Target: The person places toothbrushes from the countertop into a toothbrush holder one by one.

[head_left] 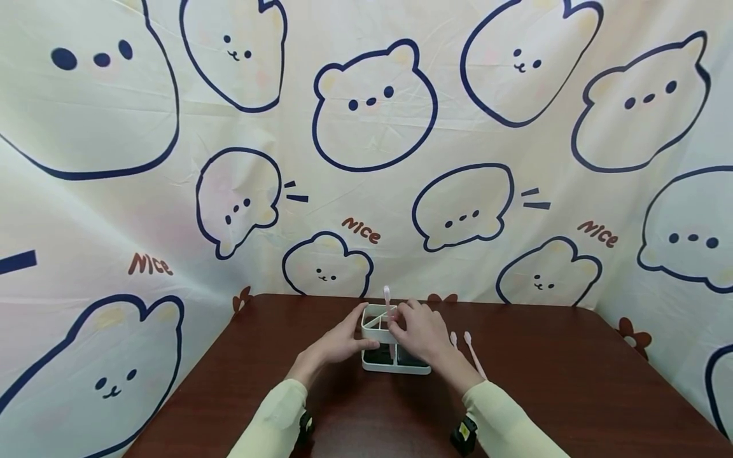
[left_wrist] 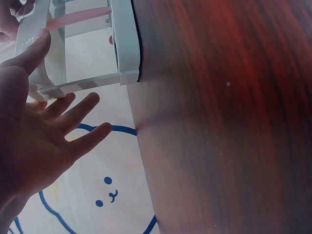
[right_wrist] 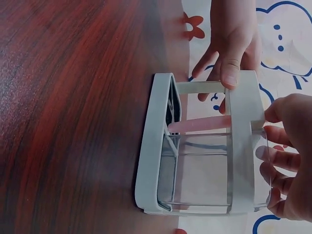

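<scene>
A white toothbrush holder with a divided top rim and see-through sides stands on the table. My left hand grips its upper rim from the left, thumb on the near face and fingers behind. Inside stands a pink toothbrush, head up above the rim, its handle end down at the base. At the top right, my right hand pinches the toothbrush just over the rim; its fingertips partly hide the handle. The other fingers of that hand lie along a clear part on the holder's right side.
Two more toothbrushes lie on the brown table right of the holder, partly behind my right forearm. A cloth backdrop with bear drawings hangs right behind the table's far edge. Dark devices sit on both wrists.
</scene>
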`<state>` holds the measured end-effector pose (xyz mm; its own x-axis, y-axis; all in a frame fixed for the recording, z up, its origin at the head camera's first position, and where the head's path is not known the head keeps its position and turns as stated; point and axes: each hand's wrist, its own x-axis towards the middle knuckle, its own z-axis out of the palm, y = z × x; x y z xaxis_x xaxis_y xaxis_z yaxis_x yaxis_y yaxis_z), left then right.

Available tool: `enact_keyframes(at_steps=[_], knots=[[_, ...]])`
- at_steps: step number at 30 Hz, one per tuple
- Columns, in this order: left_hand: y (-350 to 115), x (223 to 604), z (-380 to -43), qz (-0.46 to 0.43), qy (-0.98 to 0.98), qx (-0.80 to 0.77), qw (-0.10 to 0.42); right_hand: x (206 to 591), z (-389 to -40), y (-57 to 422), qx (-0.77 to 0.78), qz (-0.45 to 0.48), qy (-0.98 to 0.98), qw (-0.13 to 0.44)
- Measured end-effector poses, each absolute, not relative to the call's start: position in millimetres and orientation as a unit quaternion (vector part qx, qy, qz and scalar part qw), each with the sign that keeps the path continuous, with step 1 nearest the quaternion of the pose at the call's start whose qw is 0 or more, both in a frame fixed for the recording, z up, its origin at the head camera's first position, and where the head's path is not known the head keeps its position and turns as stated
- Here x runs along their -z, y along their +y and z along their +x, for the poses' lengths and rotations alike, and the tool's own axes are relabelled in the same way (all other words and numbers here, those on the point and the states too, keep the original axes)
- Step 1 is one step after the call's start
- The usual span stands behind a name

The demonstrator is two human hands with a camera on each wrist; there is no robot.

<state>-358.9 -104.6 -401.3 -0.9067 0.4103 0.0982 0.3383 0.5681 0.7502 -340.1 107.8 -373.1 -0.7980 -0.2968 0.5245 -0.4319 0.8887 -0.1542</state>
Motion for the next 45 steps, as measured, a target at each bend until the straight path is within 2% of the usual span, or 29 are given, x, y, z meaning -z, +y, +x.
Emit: enact_keyframes(at_steps=[11, 27, 45], knots=[[-104.6, 402.0, -358.5, 0.217, 0.879, -0.423, 0.043, 367.4, -337.3, 117.0, -0.149, 0.187, -0.937, 0.256], [-104.8, 402.4, -360.0, 0.226, 0.868, -0.44, 0.047, 360.7, -334.0, 154.2, -0.209, 0.182, -0.927, 0.255], [-104.8, 400.7, -356.4, 0.218, 0.869, -0.441, 0.05, 365.6, -326.6, 180.6, -0.249, 0.152, -0.936, 0.197]])
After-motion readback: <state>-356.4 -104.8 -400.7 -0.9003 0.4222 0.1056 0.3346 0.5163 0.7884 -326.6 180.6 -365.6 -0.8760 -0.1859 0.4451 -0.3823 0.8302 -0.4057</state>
